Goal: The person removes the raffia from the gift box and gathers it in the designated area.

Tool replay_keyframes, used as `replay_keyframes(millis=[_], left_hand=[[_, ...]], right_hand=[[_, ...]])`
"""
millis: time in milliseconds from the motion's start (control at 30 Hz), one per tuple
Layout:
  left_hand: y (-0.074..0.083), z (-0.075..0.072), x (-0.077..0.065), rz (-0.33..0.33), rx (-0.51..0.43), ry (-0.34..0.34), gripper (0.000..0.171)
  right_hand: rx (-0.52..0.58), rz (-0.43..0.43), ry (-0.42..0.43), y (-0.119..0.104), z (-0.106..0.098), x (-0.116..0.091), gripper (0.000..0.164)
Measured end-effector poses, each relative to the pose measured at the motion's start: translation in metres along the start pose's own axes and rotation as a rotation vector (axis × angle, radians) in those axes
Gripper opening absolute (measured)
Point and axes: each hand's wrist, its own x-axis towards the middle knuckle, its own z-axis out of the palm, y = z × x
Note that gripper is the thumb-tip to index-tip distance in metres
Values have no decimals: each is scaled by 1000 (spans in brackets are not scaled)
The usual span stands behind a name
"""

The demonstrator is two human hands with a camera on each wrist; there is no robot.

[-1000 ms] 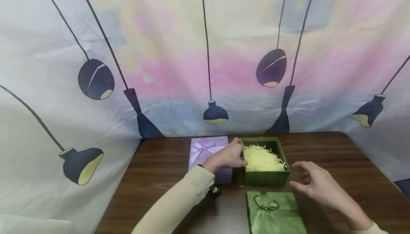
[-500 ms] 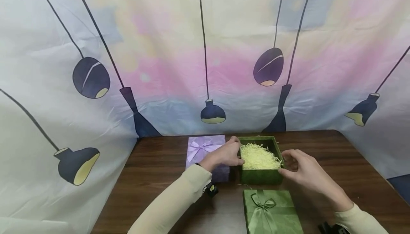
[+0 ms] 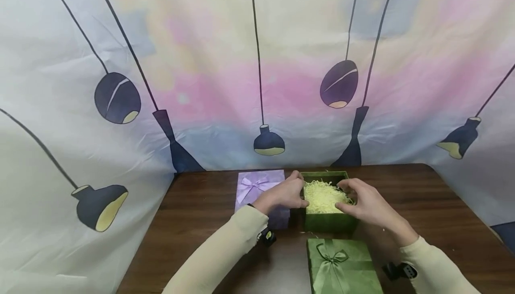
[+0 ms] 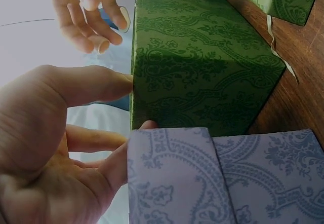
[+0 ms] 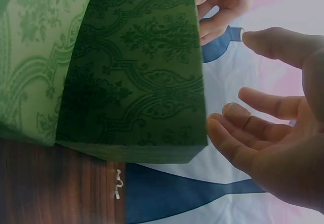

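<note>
1. The green gift box [image 3: 330, 223] stands on the desk [image 3: 193, 222], its opening facing up; its long axis I cannot tell surely.
2. The left hand [image 3: 283, 193] pinches its left rim.
3. The right hand [image 3: 369, 203], fingers parted, is above the yellow paper shreds [image 3: 322, 198].

the person wears long, pale cream sleeves, plain in colour; the left sleeve [image 3: 217, 249] is smooth along the forearm, and the right sleeve [image 3: 436, 262] matches it; a thin dark band [image 3: 250, 205] shows at the edge of the left cuff [image 3: 252, 218]; a small black device [image 3: 268, 237] with a yellowish spot sits under the left wrist; a black, blocky unit [image 3: 400, 270] under the right wrist bears light marks, too small to read; the left hand [image 3: 284, 193] and right hand [image 3: 364, 199] are bare.
</note>
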Motion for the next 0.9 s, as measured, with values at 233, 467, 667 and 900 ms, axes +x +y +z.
replay_keyframes(millis=[233, 467, 667, 900], left_hand=[[1, 0, 3, -18, -7, 4, 23], [-1, 1, 4, 8, -30, 13, 36], [-1, -1, 3, 4, -41, 15, 31], [0, 2, 2, -4, -28, 9, 37]], right_hand=[[46, 27, -34, 6, 3, 6, 55], [34, 16, -48, 8, 5, 12, 55], [56, -35, -73, 9, 7, 19, 57], [16, -84, -90, 14, 14, 24, 63]])
